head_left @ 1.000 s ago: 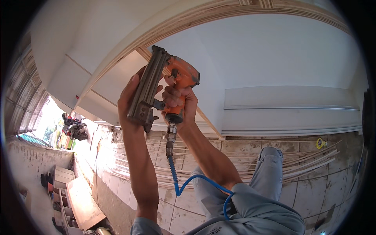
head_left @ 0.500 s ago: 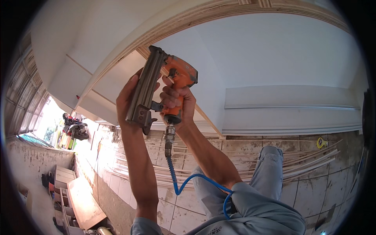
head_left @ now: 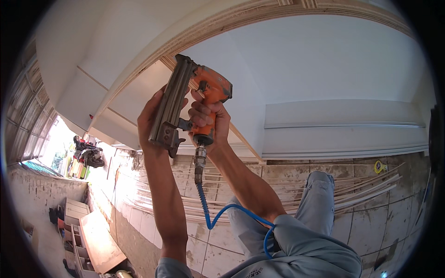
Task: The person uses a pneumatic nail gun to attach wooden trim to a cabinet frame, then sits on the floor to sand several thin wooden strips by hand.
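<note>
An orange pneumatic nail gun (head_left: pixel 209 88) with a long grey magazine (head_left: pixel 169 107) is raised against a curved wooden edge (head_left: pixel 222 23) of a white panel overhead. My right hand (head_left: pixel 208 121) grips the orange handle, a finger at the trigger. My left hand (head_left: pixel 149 123) lies behind the grey magazine and steadies it. A coiled blue air hose (head_left: pixel 218 217) hangs from the handle's metal fitting down past my leg.
White cabinet panels (head_left: pixel 343 125) line the wall. Several thin wooden strips (head_left: pixel 361 190) lie on the tiled floor (head_left: pixel 398 217). A wooden board (head_left: pixel 99 236) and small boxes lie at lower left; a dark machine (head_left: pixel 88 153) stands near bright windows at left.
Both hands and the nail gun have shifted slightly left and down along the curved edge; the grip is unchanged.
</note>
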`<action>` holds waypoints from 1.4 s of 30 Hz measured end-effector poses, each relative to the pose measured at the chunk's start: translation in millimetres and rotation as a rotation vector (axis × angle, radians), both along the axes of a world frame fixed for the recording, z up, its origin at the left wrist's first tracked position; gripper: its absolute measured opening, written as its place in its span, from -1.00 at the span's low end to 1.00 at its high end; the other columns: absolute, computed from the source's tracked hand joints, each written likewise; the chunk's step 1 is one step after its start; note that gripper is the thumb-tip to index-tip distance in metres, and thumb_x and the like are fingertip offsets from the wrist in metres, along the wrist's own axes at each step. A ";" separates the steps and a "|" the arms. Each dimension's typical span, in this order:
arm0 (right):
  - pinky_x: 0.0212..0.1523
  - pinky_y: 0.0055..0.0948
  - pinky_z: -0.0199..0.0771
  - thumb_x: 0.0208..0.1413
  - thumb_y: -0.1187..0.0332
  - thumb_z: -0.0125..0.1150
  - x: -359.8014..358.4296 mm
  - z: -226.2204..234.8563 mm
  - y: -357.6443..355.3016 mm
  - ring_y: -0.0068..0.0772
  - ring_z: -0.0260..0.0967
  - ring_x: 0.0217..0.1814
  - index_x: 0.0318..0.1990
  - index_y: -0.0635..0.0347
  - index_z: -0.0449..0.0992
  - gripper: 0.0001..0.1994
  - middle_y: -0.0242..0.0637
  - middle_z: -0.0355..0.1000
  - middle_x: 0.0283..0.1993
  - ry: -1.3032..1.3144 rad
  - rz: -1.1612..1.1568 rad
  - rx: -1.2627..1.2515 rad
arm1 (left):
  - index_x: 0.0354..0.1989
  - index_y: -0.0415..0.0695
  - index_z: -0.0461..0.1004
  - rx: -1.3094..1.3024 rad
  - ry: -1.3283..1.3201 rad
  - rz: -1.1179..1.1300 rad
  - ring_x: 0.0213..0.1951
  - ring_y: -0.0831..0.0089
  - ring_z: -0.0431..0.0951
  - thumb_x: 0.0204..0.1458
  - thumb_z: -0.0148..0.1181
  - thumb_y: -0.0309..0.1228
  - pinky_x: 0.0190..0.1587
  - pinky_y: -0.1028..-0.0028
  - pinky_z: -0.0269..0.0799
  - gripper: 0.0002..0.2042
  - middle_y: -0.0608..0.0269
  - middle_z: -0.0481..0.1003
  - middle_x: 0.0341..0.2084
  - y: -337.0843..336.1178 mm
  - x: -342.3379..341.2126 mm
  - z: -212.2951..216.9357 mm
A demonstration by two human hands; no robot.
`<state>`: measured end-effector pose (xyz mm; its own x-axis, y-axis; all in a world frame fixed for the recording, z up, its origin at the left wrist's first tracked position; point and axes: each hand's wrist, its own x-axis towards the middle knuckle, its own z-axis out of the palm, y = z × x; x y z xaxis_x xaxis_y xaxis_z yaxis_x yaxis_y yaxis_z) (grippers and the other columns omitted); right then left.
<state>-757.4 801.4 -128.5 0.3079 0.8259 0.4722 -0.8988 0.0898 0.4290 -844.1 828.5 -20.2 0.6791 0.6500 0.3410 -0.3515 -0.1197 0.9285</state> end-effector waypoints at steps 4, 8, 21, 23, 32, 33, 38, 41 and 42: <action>-0.65 -0.41 0.40 0.04 0.34 -0.02 -1.6 0.8 0.8 -0.55 0.18 -0.63 0.01 0.28 0.46 -0.62 -0.53 0.18 -0.60 -0.001 0.000 0.017 | 0.14 -0.53 0.32 0.026 0.023 -0.011 0.18 0.02 0.45 0.30 -0.16 -0.27 0.30 0.19 0.35 -0.51 -0.29 0.44 0.06 6.4 -4.0 -0.3; -0.63 -0.40 0.40 0.06 0.35 -0.03 -2.3 0.2 2.0 -0.55 0.19 -0.63 0.00 0.28 0.47 -0.63 -0.53 0.19 -0.60 -0.003 -0.004 0.023 | 0.17 -0.51 0.31 0.016 0.008 -0.002 0.06 0.16 0.54 0.29 -0.14 -0.29 0.21 0.27 0.43 -0.52 -0.25 0.48 0.01 3.3 -2.4 0.2; -0.62 -0.41 0.37 0.05 0.36 -0.02 -1.5 -1.2 0.0 -0.56 0.19 -0.63 0.00 0.27 0.47 -0.64 -0.53 0.21 -0.60 -0.003 0.001 0.058 | 0.18 -0.52 0.30 0.031 0.014 0.031 0.02 0.18 0.58 0.28 -0.12 -0.28 0.18 0.29 0.46 -0.51 -0.27 0.48 0.01 -1.2 -2.1 -0.3; -0.61 -0.43 0.36 0.05 0.36 -0.02 -0.7 -1.7 -1.5 -0.57 0.19 -0.62 -0.01 0.27 0.46 -0.65 -0.53 0.21 -0.59 -0.011 -0.001 0.063 | 0.18 -0.51 0.30 0.030 0.011 0.021 0.03 0.18 0.58 0.28 -0.12 -0.28 0.17 0.29 0.46 -0.51 -0.27 0.48 0.01 -0.9 -1.6 -1.0; -0.60 -0.53 0.25 0.03 0.36 0.02 -2.7 -11.0 -7.8 -0.61 0.07 -0.60 0.03 0.32 0.44 -0.61 -0.56 0.12 -0.60 0.021 -0.001 -0.016 | 0.14 -0.44 0.36 0.007 0.040 0.091 -0.06 0.21 0.60 0.27 -0.02 -0.30 0.10 0.34 0.49 -0.57 -0.12 0.52 -0.05 -2.1 1.5 -5.6; -0.61 -0.55 0.24 0.02 0.36 0.02 -1.3 -22.7 -6.9 -0.62 0.06 -0.60 0.04 0.33 0.44 -0.59 -0.56 0.11 -0.59 0.025 0.005 0.003 | 0.12 -0.42 0.38 -0.014 0.091 0.141 -0.08 0.21 0.60 0.26 0.01 -0.30 0.07 0.35 0.50 -0.59 -0.08 0.53 -0.07 2.5 4.2 -7.4; -0.66 -0.60 0.26 0.00 0.36 0.05 15.8 -63.2 -29.1 -0.64 0.02 -0.60 0.06 0.31 0.45 -0.56 -0.56 0.10 -0.59 -0.010 0.025 -0.044 | 0.06 -0.33 0.42 -0.067 0.043 0.202 0.03 0.18 0.52 0.24 0.11 -0.28 0.06 0.29 0.43 -0.64 0.02 0.52 -0.06 12.5 41.0 -14.9; -0.64 -0.56 0.35 0.01 0.35 0.03 44.4 -80.9 -66.0 -0.65 0.09 -0.61 0.08 0.25 0.44 -0.56 -0.57 0.09 -0.59 -0.064 0.056 -0.175 | 0.14 -0.31 0.36 -0.287 -0.125 0.139 0.17 0.13 0.42 0.28 0.08 -0.26 0.14 0.22 0.41 -0.60 0.04 0.46 0.05 18.4 82.0 -11.0; -0.63 -0.54 0.35 0.01 0.34 0.02 50.9 -83.3 -81.3 -0.65 0.10 -0.61 0.09 0.24 0.42 -0.56 -0.57 0.09 -0.59 -0.143 0.043 -0.258 | 0.09 -0.31 0.38 -0.428 -0.268 0.133 0.19 0.11 0.41 0.26 0.12 -0.26 0.13 0.17 0.42 -0.62 0.06 0.45 0.06 19.2 95.7 -12.4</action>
<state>-706.5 720.2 -211.9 0.2158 0.9350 0.2815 -0.9539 0.1402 0.2655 -748.4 847.7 -32.6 0.5064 0.8441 0.1762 -0.5913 0.1911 0.7835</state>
